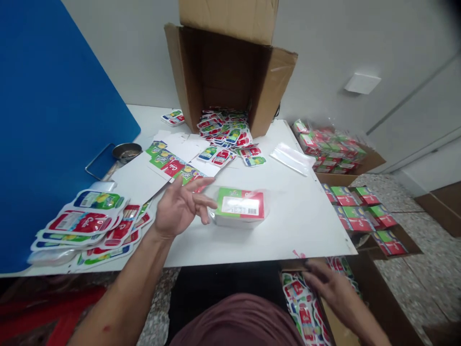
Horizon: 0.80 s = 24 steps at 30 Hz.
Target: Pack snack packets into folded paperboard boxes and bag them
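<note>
The wrapped box (240, 205), its long axis left-to-right, lay on the white table (306, 228) just right of the nearer left hand (183, 206), loosely spread and empty; the right hand (330, 284) had an unclear grip.

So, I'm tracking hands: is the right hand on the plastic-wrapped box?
No, the right hand is at the open carton by the white table.

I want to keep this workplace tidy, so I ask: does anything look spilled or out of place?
Yes: printed pieces lie in a loose heap at the mouth of the open cardboard box and spread onto the white table at mixed angles, so they look spilled.
</note>
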Available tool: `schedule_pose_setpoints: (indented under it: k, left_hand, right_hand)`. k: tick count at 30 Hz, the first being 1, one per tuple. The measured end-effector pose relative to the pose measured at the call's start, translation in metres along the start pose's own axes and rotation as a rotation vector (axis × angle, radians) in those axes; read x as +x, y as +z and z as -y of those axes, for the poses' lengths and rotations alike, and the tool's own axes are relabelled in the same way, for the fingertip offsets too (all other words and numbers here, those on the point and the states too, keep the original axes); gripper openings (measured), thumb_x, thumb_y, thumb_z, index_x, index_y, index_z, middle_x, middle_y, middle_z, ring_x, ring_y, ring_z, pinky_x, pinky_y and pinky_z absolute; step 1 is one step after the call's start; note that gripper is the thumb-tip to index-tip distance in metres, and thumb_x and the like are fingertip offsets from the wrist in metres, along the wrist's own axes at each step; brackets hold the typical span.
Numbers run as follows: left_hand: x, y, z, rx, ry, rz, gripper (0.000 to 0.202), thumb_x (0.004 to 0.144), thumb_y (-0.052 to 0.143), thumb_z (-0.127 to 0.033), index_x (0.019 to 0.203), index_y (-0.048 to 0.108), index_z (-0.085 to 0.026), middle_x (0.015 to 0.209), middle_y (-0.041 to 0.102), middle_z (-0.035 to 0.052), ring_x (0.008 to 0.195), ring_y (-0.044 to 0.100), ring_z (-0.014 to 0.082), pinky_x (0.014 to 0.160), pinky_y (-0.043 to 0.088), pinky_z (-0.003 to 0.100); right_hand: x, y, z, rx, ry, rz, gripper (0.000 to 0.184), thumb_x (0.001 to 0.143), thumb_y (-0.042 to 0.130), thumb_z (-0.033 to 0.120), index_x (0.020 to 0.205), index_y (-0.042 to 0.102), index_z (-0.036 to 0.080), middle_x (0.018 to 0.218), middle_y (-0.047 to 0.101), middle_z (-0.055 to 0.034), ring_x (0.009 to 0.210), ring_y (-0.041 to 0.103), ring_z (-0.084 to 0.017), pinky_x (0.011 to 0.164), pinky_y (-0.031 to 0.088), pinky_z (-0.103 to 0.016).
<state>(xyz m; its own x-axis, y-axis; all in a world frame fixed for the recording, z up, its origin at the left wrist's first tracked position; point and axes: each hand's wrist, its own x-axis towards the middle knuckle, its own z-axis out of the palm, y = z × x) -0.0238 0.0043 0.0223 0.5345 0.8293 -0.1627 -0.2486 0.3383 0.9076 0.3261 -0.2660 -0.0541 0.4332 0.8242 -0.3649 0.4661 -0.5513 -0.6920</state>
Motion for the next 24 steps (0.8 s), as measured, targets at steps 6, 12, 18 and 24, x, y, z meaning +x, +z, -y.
schedule_pose_setpoints:
  k: [6,12,18,24]
  left_hand:
    - [0.005,0.007,0.003,0.112,-0.098,-0.094,0.057,0.083,0.071,-0.068,0.103,0.073,-0.014,0.075,0.081,0.0109,0.042,0.068,0.0183,0.044,0.052,0.025]
    - [-0.001,0.008,0.002,0.166,-0.072,-0.138,0.036,0.079,0.085,-0.044,0.088,0.067,-0.014,0.079,0.079,0.0059,0.045,0.067,0.0123,0.048,0.057,0.023]
    - [-0.017,0.009,0.009,0.089,-0.067,-0.162,0.056,0.075,0.089,-0.030,0.120,0.059,-0.016,0.078,0.077,0.0022,0.046,0.065,0.0110,0.052,0.058,0.023]
    - [-0.041,0.017,0.032,0.025,-0.126,-0.246,0.078,0.075,0.090,-0.025,0.140,0.049,-0.012,0.077,0.077,0.0016,0.049,0.066,0.0101,0.055,0.058,0.021]
  right_hand:
    - [0.022,-0.022,0.122,0.441,-0.279,0.136,0.079,0.086,0.079,0.049,0.153,0.046,0.023,0.064,0.062,0.0048,0.052,0.061,-0.017,0.050,0.052,-0.029]
    - [0.068,0.002,0.184,0.278,-0.539,-0.002,0.055,0.089,0.075,0.046,0.139,0.065,0.023,0.057,0.055,0.0085,0.044,0.052,-0.011,0.048,0.047,-0.025]
    - [0.059,0.009,0.156,0.383,-0.579,0.091,0.025,0.096,0.069,0.039,0.112,0.079,0.022,0.071,0.068,0.0007,0.052,0.061,-0.012,0.051,0.051,-0.026]
    - [0.045,0.040,0.107,0.673,-0.565,0.129,0.017,0.097,0.069,0.031,0.110,0.078,0.025,0.096,0.076,-0.0062,0.086,0.075,-0.023,0.074,0.062,-0.038]
